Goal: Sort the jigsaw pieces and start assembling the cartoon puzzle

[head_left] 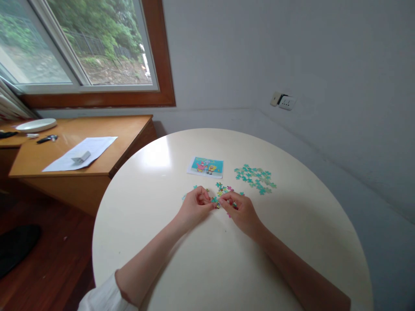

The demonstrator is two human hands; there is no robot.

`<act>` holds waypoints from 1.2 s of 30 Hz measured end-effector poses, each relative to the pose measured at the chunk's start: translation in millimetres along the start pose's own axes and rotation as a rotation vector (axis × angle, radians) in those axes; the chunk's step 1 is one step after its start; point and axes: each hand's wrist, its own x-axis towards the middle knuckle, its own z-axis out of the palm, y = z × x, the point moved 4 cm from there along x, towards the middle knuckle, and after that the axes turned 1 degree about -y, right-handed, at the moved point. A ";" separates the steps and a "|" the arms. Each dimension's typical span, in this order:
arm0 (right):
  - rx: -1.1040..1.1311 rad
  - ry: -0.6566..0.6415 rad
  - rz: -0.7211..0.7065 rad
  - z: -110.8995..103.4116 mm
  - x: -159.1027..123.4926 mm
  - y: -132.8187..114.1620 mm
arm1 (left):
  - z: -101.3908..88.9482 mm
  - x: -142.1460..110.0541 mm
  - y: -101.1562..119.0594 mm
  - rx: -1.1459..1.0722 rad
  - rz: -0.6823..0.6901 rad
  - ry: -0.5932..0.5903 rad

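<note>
My left hand (pixel 197 202) and my right hand (pixel 238 208) meet over the middle of a round white table, fingertips almost touching. Between them, a small jigsaw piece (pixel 218 205) is pinched at the fingertips of both hands. Multicoloured jigsaw pieces (pixel 223 189) lie just beyond and partly under my fingers; some are hidden by the hands. A picture card (pixel 207 167) with a pink and a yellow cartoon figure on teal lies behind them. Off to the right spreads a loose group of teal and green jigsaw pieces (pixel 256 178).
The round table (pixel 181 268) stands close to the wall. At left, a wooden desk (pixel 129 134) carries a sheet of paper (pixel 100 147) with a small white object, a white round dish (pixel 37 125) and dark keys-like items. Wall sockets (pixel 287 102) are at right.
</note>
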 end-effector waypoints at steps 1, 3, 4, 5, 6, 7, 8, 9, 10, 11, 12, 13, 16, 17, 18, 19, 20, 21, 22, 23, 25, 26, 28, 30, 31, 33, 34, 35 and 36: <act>-0.005 -0.001 -0.006 -0.2 0.1 -0.5 | 0.3 0.6 -1.1 0.008 0.004 -0.003; -0.008 -0.007 -0.024 0.0 0.5 -1.3 | 0.7 1.4 -2.6 0.023 0.008 -0.002; -0.008 -0.012 -0.037 0.3 0.7 -1.5 | 0.9 1.3 -2.4 0.030 0.007 -0.002; -0.008 -0.014 -0.050 0.4 1.0 -1.6 | 1.1 0.9 -1.5 0.035 0.007 -0.002; -0.010 -0.015 -0.066 0.5 1.2 -1.6 | 1.3 0.2 0.3 0.038 0.008 -0.002; -0.014 -0.013 -0.082 0.4 1.5 -1.4 | 1.3 -0.8 3.0 0.040 0.013 -0.001; -0.019 -0.012 -0.098 0.4 1.8 -1.2 | 0.9 -1.8 6.2 0.040 0.020 0.006; -0.024 -0.012 -0.113 0.3 1.9 -0.9 | -0.1 -2.9 9.8 0.040 0.033 0.021; -0.030 -0.017 -0.123 0.5 1.8 -0.5 | -1.8 -3.7 13.2 0.039 0.044 0.046; -0.035 -0.029 -0.129 1.0 1.5 -0.2 | -4.4 -4.3 16.2 0.035 0.059 0.083; -0.041 -0.050 -0.134 1.9 0.8 -0.1 | -7.6 -4.4 18.6 0.027 0.076 0.125; -0.049 -0.082 -0.135 3.4 -0.3 -0.3 | -11.0 -4.3 20.3 0.019 0.096 0.167; -0.107 -0.215 -0.116 9.8 -6.0 -2.5 | -19.9 -2.3 20.1 -0.004 0.136 0.265; -0.141 -0.261 -0.103 12.1 -8.4 -3.6 | -21.8 -1.5 18.9 -0.009 0.138 0.283; -0.178 -0.304 -0.089 14.3 -10.7 -4.8 | -23.0 -0.8 17.5 -0.012 0.138 0.293; -0.214 -0.342 -0.077 16.2 -12.9 -6.2 | -23.5 -0.3 16.3 -0.014 0.137 0.297; -0.245 -0.378 -0.073 17.9 -14.8 -7.6 | -23.4 -0.1 15.3 -0.017 0.135 0.295; -0.271 -0.408 -0.074 19.4 -16.4 -9.0 | -23.0 0.0 14.6 -0.019 0.131 0.292; -0.290 -0.431 -0.076 20.6 -17.6 -10.0 | -22.4 0.0 14.0 -0.023 0.127 0.288; -0.305 -0.446 -0.077 21.5 -18.4 -10.6 | -21.6 -0.1 13.7 -0.027 0.121 0.283; -0.329 -0.457 -0.071 22.7 -19.1 -10.3 | -20.5 -0.4 13.3 -0.040 0.114 0.274; -0.339 -0.454 -0.067 23.0 -19.2 -9.8 | -20.1 -0.6 13.3 -0.046 0.113 0.273; -0.349 -0.444 -0.073 23.3 -19.2 -9.4 | -19.9 -0.6 13.2 -0.057 0.112 0.271; -0.354 -0.432 -0.091 23.2 -19.0 -10.0 | -20.1 -0.6 12.9 -0.060 0.112 0.271; -0.356 -0.429 -0.100 23.1 -18.9 -10.5 | -20.3 -0.5 12.8 -0.060 0.111 0.272; -0.361 -0.421 -0.110 22.7 -18.8 -11.2 | -20.6 -0.4 12.5 -0.057 0.109 0.273; -0.363 -0.416 -0.116 22.5 -18.8 -11.4 | -20.7 -0.4 12.4 -0.055 0.108 0.274; -0.364 -0.412 -0.122 22.4 -18.8 -11.4 | -20.8 -0.4 12.3 -0.054 0.108 0.274; -0.366 -0.410 -0.128 22.4 -18.8 -11.2 | -20.8 -0.4 12.3 -0.054 0.107 0.273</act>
